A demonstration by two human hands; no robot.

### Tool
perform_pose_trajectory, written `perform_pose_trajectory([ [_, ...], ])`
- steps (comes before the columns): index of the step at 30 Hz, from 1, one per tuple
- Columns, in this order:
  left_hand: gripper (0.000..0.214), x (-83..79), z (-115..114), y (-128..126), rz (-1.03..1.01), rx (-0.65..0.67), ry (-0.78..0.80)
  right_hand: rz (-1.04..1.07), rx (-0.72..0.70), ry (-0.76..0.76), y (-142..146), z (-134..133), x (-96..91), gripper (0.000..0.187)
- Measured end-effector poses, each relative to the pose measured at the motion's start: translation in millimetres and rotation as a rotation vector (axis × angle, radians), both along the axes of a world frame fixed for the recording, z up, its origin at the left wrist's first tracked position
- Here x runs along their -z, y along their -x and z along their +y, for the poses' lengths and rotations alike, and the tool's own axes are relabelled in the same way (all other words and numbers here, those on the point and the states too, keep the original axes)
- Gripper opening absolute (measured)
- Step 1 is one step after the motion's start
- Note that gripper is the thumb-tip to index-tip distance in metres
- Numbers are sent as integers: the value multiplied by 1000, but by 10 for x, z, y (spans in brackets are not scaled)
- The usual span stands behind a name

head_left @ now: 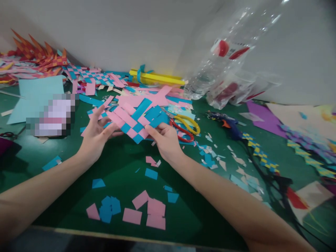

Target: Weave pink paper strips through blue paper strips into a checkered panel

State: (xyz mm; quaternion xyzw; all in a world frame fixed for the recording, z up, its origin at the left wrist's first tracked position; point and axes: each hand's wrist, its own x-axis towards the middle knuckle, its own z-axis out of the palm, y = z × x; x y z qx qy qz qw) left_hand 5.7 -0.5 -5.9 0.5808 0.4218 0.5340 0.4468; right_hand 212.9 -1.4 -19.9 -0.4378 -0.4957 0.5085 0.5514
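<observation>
Between my hands is a woven paper piece in a pink and blue checker, with loose strip ends sticking out along its upper side. My left hand pinches its left edge, thumb in front and fingers partly behind. On the right, my right hand grips the blue strips with thumb and fingers. Just beyond my right hand lie scissors with yellow and red handles, partly covered by paper. Flat pink paper strips spread out behind the woven piece.
Cut pink scraps and blue scraps lie near the front edge of the green table. Clear plastic bottles stand at the back right. Orange woven paper is heaped at the back left, beyond a light blue sheet.
</observation>
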Motion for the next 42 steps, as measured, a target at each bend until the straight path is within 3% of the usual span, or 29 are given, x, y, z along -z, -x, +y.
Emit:
perform_pose_trajectory([
  [5, 44, -26, -79, -74, 125, 235, 62, -39, 88, -38, 51, -50, 7, 43],
  [9, 28, -46, -146, -92, 329, 142, -56, -153, 23, -61, 79, -126, -72, 44],
  [12, 21, -46, -129, -54, 452, 71, -127, -125, -88, -109, 78, -142, -131, 27],
  [14, 21, -45, -98, -23, 511, 49, -165, -115, -86, -128, 55, -116, -152, 22],
  [17, 21, -45, -56, 8, 613, 32, -232, -128, -16, -139, -6, -36, -145, 40],
  [20, 22, -45, -38, 16, 688, 37, -280, -103, -51, -162, -57, 39, -111, 56],
  [25, 21, -45, -15, 19, 675, 68, -285, -228, -35, -260, -55, 64, -84, 31],
  [30, 23, -26, 40, 55, 678, 116, -272, -215, -66, -446, -31, 70, -62, 51],
  [36, 27, -10, 70, 101, 740, 93, -250, -308, -59, -514, -27, 106, -17, 11],
  [42, 23, -74, 58, 85, 742, 35, -252, -295, -61, -463, -49, 119, -20, 10],
])
